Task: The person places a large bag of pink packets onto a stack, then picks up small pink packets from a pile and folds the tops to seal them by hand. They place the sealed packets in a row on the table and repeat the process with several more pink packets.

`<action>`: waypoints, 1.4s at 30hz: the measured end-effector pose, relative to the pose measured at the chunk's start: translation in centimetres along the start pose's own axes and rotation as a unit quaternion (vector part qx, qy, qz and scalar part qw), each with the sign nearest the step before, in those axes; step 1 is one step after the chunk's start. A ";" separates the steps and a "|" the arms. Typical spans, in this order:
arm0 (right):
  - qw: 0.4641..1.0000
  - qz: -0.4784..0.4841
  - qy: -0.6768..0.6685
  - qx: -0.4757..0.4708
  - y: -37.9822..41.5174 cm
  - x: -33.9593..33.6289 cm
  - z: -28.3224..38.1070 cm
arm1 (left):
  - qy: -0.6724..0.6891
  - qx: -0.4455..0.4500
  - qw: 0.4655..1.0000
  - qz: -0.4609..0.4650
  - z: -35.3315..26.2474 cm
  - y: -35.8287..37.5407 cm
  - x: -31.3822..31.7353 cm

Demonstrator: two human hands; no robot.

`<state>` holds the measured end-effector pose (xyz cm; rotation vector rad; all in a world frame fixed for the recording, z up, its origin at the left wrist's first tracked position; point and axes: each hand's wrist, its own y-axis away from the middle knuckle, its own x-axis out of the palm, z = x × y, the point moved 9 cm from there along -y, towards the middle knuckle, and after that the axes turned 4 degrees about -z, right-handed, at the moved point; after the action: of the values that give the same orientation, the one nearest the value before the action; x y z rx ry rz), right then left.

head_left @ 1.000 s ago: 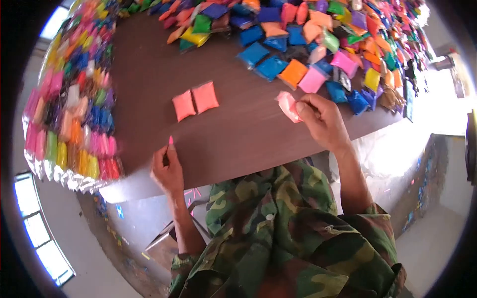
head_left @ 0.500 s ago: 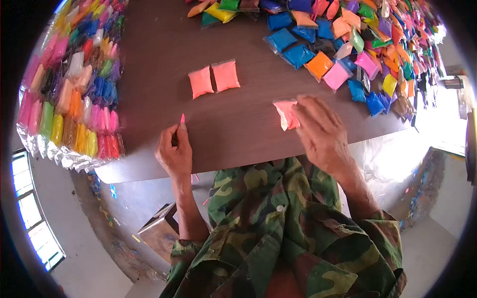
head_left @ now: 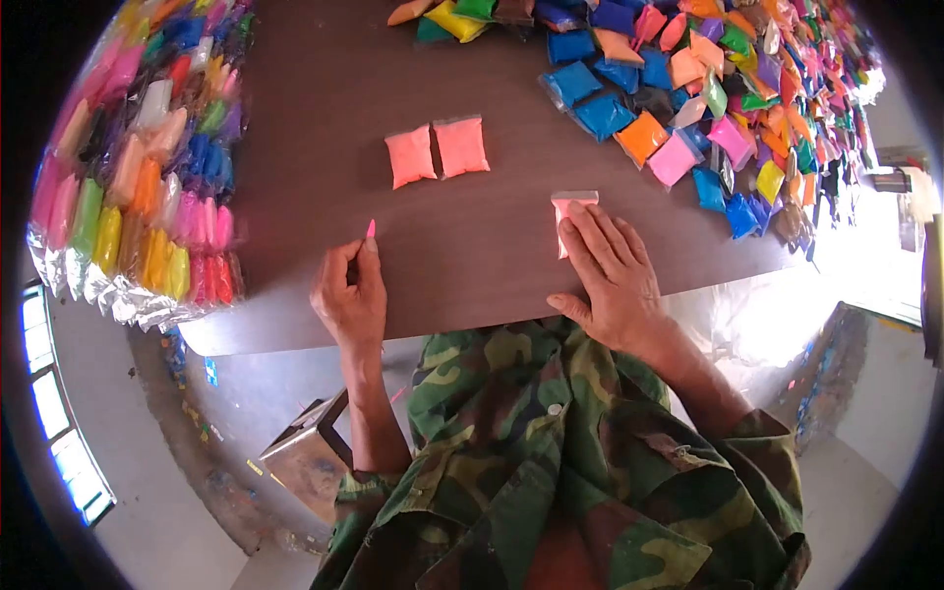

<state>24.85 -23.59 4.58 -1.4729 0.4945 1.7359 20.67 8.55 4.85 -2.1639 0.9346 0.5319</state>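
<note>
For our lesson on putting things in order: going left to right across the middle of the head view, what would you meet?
Rows of colourful packets → left hand pinching a small pink piece → first salmon-pink packet → second salmon-pink packet → right hand laid over a third packet.

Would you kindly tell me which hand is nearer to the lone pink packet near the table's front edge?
Right: the right hand lies flat over the pink packet, partly covering it. The left hand is off to its left.
</note>
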 end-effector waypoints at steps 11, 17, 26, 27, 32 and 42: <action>0.996 -0.040 -0.082 0.021 0.2 -1.3 -0.8 | 0.018 -0.025 1.000 0.003 0.4 0.6 -0.2; 1.000 0.004 -0.005 -0.012 0.8 -1.2 0.6 | 0.002 -0.044 0.999 0.028 1.0 0.6 0.1; 1.000 0.021 0.015 -0.002 1.3 0.4 0.6 | 0.001 -0.018 1.000 0.019 0.0 0.0 0.1; 1.000 0.017 0.014 -0.001 1.4 0.4 0.7 | 0.008 -0.013 1.000 0.016 -0.1 0.0 0.1; 1.000 -0.015 -0.016 -0.004 1.4 0.1 0.5 | 0.002 0.000 1.000 0.008 0.0 0.0 0.0; 0.994 -0.107 -0.037 0.005 1.1 -2.6 -0.4 | 0.024 -0.015 1.000 0.004 1.0 0.2 0.1</action>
<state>24.29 -25.37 6.69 -1.3957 0.2944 1.6089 20.53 9.18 4.01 -2.2090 0.9678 0.5017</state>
